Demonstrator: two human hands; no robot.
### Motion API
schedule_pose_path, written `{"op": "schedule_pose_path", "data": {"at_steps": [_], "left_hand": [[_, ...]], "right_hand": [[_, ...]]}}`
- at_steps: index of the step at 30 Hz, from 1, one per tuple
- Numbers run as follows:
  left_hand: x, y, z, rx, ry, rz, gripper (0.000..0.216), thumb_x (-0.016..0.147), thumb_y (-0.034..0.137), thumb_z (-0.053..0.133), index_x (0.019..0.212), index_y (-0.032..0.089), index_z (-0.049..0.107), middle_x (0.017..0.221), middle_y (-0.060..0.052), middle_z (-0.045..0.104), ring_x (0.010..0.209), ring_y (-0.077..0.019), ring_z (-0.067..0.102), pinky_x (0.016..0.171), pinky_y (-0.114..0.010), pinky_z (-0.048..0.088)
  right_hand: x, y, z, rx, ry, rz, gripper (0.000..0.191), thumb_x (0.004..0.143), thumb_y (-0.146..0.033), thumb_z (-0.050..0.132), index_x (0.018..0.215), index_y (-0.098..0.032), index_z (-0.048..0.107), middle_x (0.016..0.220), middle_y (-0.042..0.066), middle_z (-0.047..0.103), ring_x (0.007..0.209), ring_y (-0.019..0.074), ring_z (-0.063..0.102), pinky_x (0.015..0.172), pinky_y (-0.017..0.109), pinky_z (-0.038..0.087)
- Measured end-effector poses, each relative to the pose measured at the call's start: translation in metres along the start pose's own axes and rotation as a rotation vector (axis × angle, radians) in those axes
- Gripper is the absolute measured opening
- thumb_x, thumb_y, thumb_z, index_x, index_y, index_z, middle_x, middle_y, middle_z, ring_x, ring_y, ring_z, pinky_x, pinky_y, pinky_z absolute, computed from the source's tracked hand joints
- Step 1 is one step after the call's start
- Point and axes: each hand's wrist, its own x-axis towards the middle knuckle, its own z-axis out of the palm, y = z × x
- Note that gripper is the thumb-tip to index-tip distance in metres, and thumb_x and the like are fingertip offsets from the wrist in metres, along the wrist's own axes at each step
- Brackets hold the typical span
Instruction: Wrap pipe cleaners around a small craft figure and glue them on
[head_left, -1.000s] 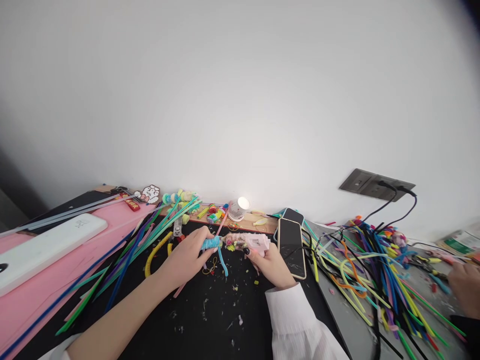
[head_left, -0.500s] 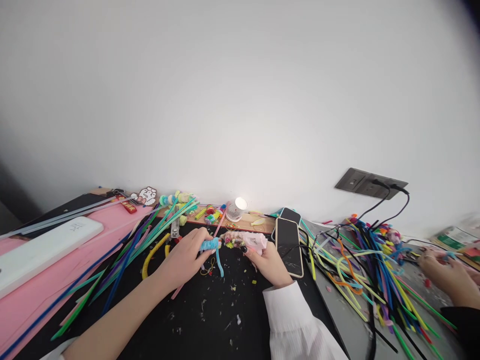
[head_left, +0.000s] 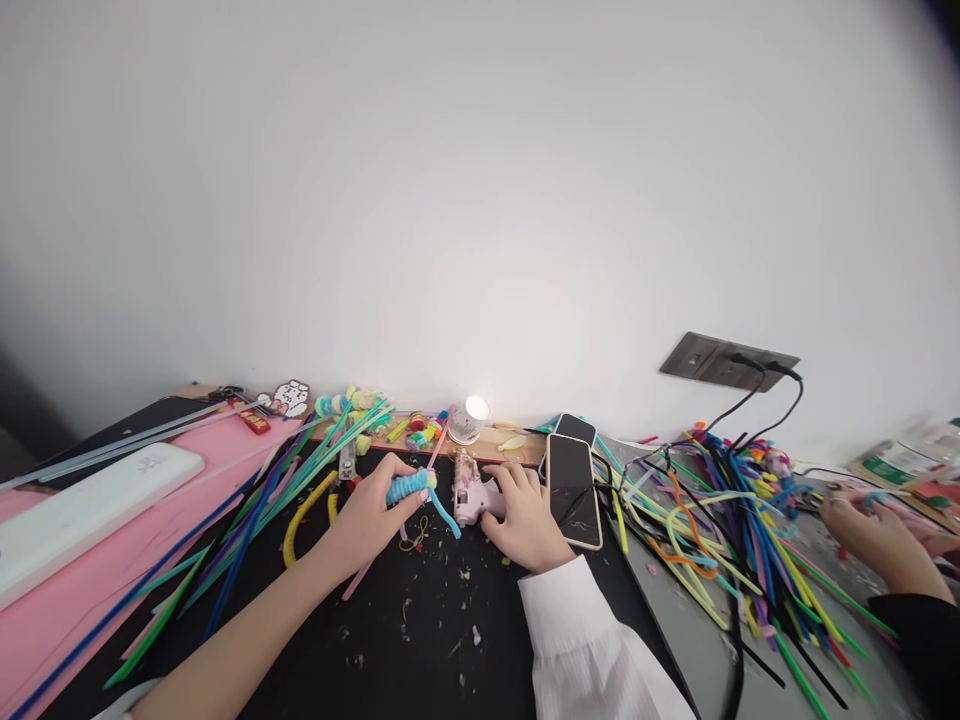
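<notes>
My left hand (head_left: pixel 381 500) is closed around a thick coil of blue pipe cleaner (head_left: pixel 407 486). A loose blue end hangs from it toward the right, and yellow shows at its tip. A thin pink stick (head_left: pixel 360 580) slants past this hand; whether it joins the coil is hidden. Just to the right, a pale pink glue gun (head_left: pixel 468 492) rests on the black mat (head_left: pixel 420 640), its front pointing toward the wall. My right hand (head_left: pixel 525 515) lies over the gun's handle with fingers and thumb apart.
A lit white cup (head_left: pixel 469 420) stands by the wall. Phones (head_left: pixel 574 490) lie right of my hand. Pipe cleaners (head_left: pixel 772 550) and black cables spread farther right, near a co-worker's hand (head_left: pixel 874 535). Yellow-handled pliers (head_left: pixel 304 515) and a white box (head_left: pixel 97 515) lie left.
My right hand has turned the glue gun from sideways to wall-facing and set it on the mat; its fingers have spread. My left hand has moved slightly left with the blue coil.
</notes>
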Motion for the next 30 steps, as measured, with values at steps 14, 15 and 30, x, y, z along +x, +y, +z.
{"op": "schedule_pose_path", "data": {"at_steps": [14, 15, 30], "left_hand": [[0.0, -0.001, 0.008, 0.029, -0.127, 0.065, 0.02, 0.086, 0.043, 0.048, 0.086, 0.023, 0.044, 0.083, 0.0, 0.061, 0.076, -0.021, 0.06, 0.068, -0.03, 0.043], [0.0, -0.001, 0.009, 0.037, -0.139, 0.077, 0.019, 0.086, 0.042, 0.048, 0.086, 0.023, 0.044, 0.083, 0.0, 0.061, 0.076, -0.0208, 0.059, 0.067, -0.03, 0.042], [-0.006, 0.006, 0.006, -0.014, -0.341, 0.16, 0.012, 0.089, 0.037, 0.046, 0.091, 0.025, 0.049, 0.101, -0.004, 0.062, 0.096, -0.0238, 0.058, 0.083, -0.034, 0.046]], "right_hand": [[-0.005, -0.028, 0.008, 0.337, 0.081, -0.407, 0.019, 0.091, -0.02, 0.044, 0.073, -0.021, 0.042, 0.07, -0.001, 0.049, 0.066, 0.015, 0.046, 0.062, 0.024, 0.031], [-0.005, -0.028, 0.009, 0.352, 0.089, -0.404, 0.019, 0.092, -0.02, 0.042, 0.073, -0.021, 0.042, 0.069, -0.001, 0.049, 0.065, 0.015, 0.046, 0.061, 0.024, 0.031], [0.001, -0.027, 0.014, 0.589, 0.105, -0.209, 0.028, 0.095, -0.03, 0.034, 0.069, -0.022, 0.042, 0.063, -0.001, 0.049, 0.058, 0.0146, 0.047, 0.057, 0.023, 0.033]]}}
